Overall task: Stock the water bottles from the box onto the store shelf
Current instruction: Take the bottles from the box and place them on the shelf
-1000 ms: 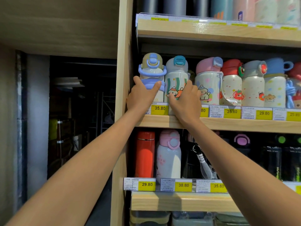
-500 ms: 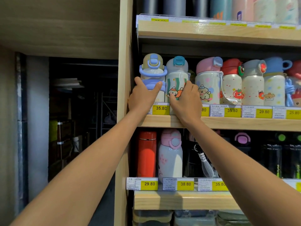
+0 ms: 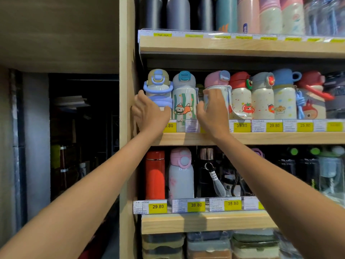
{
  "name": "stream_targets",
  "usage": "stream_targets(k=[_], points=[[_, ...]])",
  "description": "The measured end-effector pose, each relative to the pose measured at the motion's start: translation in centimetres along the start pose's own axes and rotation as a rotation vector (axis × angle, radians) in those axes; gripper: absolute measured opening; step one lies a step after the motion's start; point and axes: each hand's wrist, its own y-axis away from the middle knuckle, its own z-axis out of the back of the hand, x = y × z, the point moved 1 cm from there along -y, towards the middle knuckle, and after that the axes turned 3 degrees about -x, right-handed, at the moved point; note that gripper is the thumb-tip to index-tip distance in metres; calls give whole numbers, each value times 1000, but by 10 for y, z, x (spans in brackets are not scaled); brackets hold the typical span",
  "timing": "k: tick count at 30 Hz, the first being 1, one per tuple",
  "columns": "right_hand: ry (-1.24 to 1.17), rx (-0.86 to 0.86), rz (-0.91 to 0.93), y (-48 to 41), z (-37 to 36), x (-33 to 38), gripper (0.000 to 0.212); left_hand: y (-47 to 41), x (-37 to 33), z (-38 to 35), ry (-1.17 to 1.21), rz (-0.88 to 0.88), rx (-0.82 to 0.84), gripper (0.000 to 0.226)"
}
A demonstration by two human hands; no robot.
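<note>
Pink-lidded bottle [image 3: 216, 90] clasped by right hand [image 3: 212, 111]; blue-handled bottle [image 3: 158, 90] cupped by left hand [image 3: 149, 113]. Straightening the row, seemingly. Next: nudge both flush.

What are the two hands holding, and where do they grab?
The left hand wraps the lower body of the blue-handled bottle. The right hand rests on the body of the pink-lidded bottle; whether it really grips cannot be told.

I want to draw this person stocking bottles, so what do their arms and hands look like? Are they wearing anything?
Both arms are bare all the way down: no sleeves show in the picture. The left hand and the right hand wear no gloves, and I can see no rings, watch or bracelet on the wrists. The fingers are bare too. So draw two long bare arms reaching out, with nothing worn on them.
</note>
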Motion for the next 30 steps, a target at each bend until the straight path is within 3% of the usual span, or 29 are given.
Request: stream_targets(k=[3, 9, 17, 21, 30], points=[[51, -53, 13, -21, 27, -19, 28, 24, -27, -3, -81, -241, -102, 74], [131, -22, 1, -63, 67, -67, 29, 24, -103, -45, -186, -438, 107, 53], [254, 195, 174, -104, 77, -107, 55, -2, -149, -84, -299, -471, 225, 76], [347, 285, 139, -116, 70, -113, 60, -21, -151, -90, -352, -406, 299, 85], [302, 254, 91, -116, 56, -121, 66, -33, -147, -108, -343, -440, 254, 72]])
